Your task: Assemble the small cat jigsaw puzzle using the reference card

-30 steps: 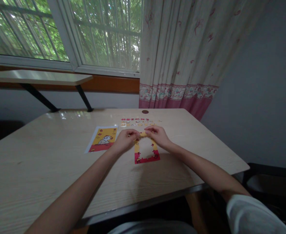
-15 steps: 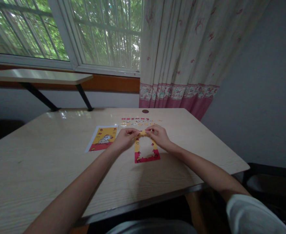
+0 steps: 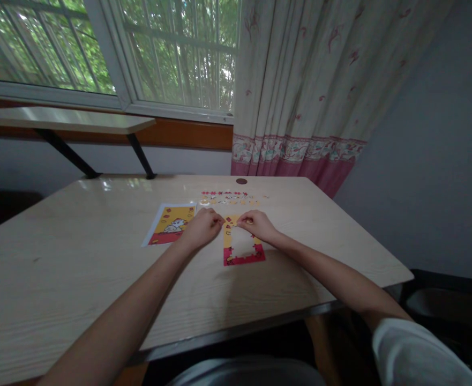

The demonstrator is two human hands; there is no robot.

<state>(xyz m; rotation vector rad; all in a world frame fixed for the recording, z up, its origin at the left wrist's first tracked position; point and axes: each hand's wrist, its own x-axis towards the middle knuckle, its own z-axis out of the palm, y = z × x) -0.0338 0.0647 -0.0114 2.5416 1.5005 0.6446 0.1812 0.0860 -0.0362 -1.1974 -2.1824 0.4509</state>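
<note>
Leaning over the pale tabletop (image 3: pixel 79 279), the person has both forearms stretched out to a little puzzle frame (image 3: pixel 244 259), a yellow and red border with a bare middle, lying flat just right of centre. The left hand (image 3: pixel 201 228) sits curled at the frame's upper left corner and the right hand (image 3: pixel 257 225) at its upper right, with the fingertips of both drawn in toward the top strip. From where I stand I cannot tell whether either hand pinches a piece or only presses down on the border. The risk, as I judge it, is in that thin border: a sideways nudge from either hand could slide the whole frame across the smooth tabletop or pop the joined pieces apart, and an uneven press could leave a tab riding up instead of seating. A sleeve or wrist dragged back could also scatter the row of loose pieces (image 3: pixel 230 199) lying just beyond the frame, toward the curtain (image 3: pixel 300 80). A printed picture card (image 3: pixel 171 221) lies just left of the left hand, apart from the frame. The top strip itself is mostly covered by the fingers. The loose pieces are too small to sort by shape, and the print on the card is blurred beyond a pale figure on yellow.
</note>
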